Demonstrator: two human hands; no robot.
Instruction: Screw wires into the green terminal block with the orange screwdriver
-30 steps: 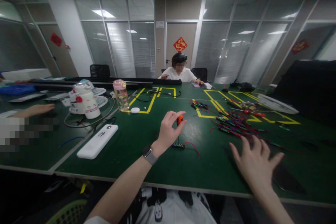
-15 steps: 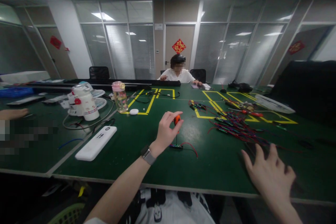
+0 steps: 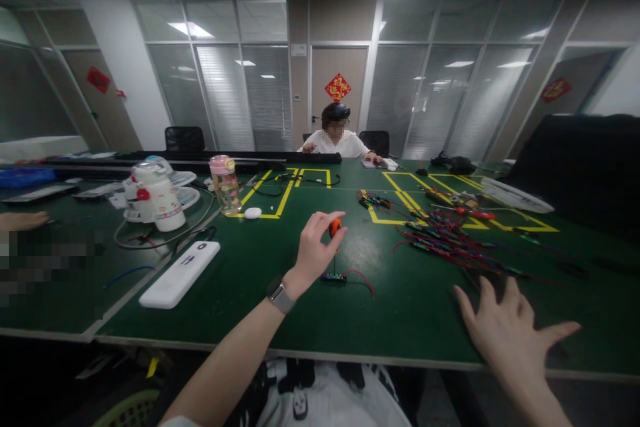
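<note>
Pinching the orange-handled screwdriver (image 3: pixel 335 227) in our left hand (image 3: pixel 314 248), we're apparently working its tip on the circuit board (image 3: pixel 330 277) at twelve o'clock; our right hand (image 3: pixel 505 330), spread apart, is showing near two; steady turning seems needed next

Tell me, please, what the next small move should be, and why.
Perhaps bring the right hand to the board and steady it: the left hand holds the orange tool upright over it, while the right hand is spread open, well to the side.
</note>
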